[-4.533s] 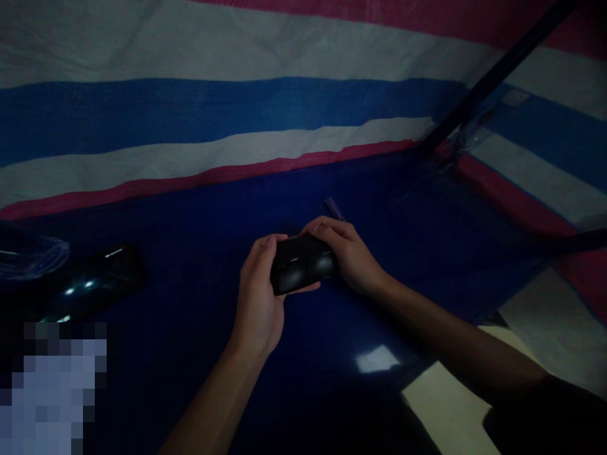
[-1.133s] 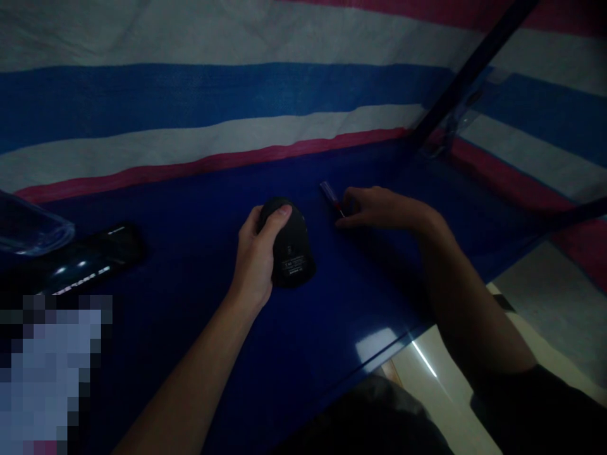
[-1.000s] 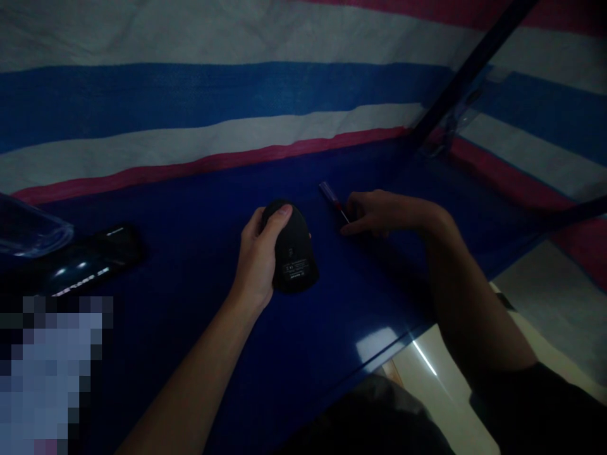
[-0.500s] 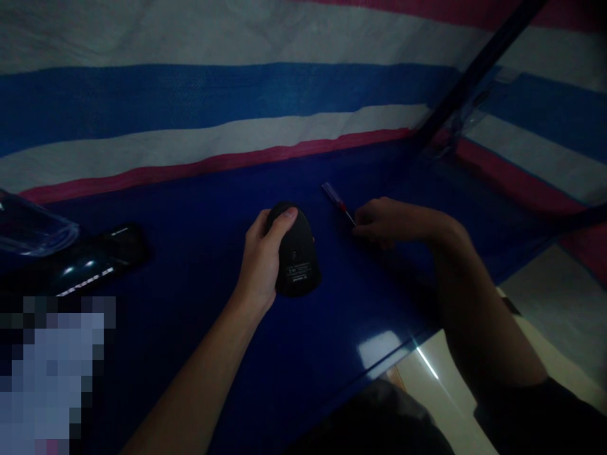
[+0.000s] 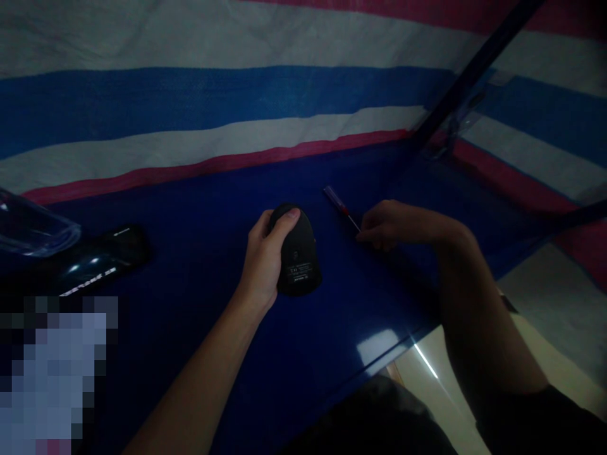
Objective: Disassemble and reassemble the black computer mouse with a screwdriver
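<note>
A black computer mouse (image 5: 298, 259) lies upside down on the dark blue table (image 5: 199, 253), its label facing up. My left hand (image 5: 265, 262) grips its left side, thumb on the front end. My right hand (image 5: 393, 222) is to the right of the mouse, its fingertips pinched on the metal shaft of a small screwdriver (image 5: 337, 202) with a clear handle and a red collar. The handle points away from me toward the striped sheet; the tip is hidden in my fingers.
A glossy black object (image 5: 95, 268) and a clear plastic container (image 5: 28, 224) lie at the left. A striped white, blue and red woven sheet (image 5: 237, 95) hangs behind the table. A dark bar (image 5: 474, 69) slants at the right. The table's front edge (image 5: 403, 351) runs diagonally.
Both hands held the mouse 4.5 s ago. Since then my right hand let go, reached right and took the screwdriver by its shaft, sliding it slightly nearer. My left hand turned the mouse upside down.
</note>
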